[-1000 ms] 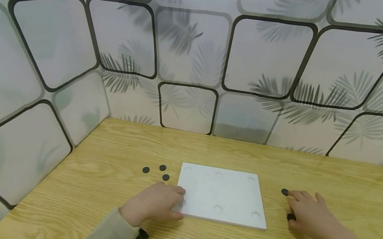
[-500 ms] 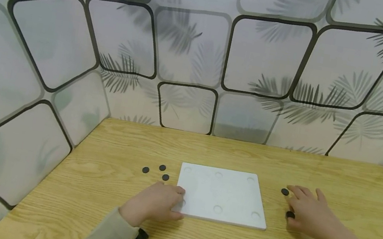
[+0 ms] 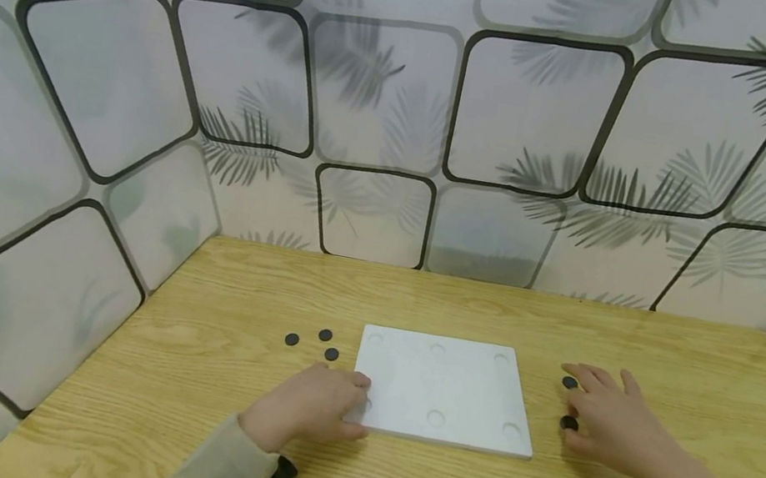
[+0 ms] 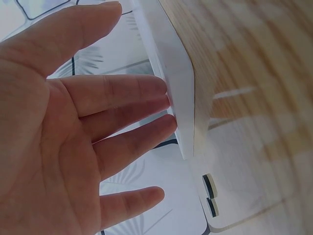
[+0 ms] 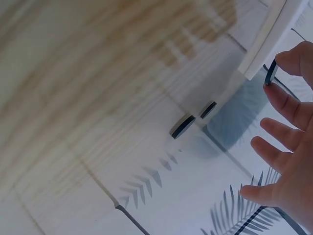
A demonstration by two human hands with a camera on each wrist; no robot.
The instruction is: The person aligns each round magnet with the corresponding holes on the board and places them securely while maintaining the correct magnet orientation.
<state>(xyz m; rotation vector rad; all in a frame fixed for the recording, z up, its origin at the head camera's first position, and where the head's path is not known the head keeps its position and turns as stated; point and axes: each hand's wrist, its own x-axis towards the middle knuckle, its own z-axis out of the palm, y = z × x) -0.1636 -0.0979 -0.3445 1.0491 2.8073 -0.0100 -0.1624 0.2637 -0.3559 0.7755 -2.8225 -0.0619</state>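
Note:
A white rectangular board (image 3: 437,388) with several shallow round recesses lies on the wooden table. My left hand (image 3: 313,405) rests at its left edge; in the left wrist view the fingers are extended, fingertips (image 4: 164,85) at the board's side. To the board's right, my right hand (image 3: 618,426) pinches a black disc (image 3: 569,422) between thumb and index finger. The right wrist view shows that disc (image 5: 271,72) on edge, the other fingers spread. Another black disc (image 3: 569,383) lies under the outstretched fingers in the head view.
Several black discs, among them a front one (image 3: 332,354), lie left of the board. Two discs, one nearer (image 5: 183,127), rest on the table beyond the right hand in its wrist view. A patterned wall (image 3: 390,105) stands behind the table (image 3: 255,277).
My right hand has moved slightly left toward the board, carrying the pinched disc with it. The left hand and the board have stayed in place.

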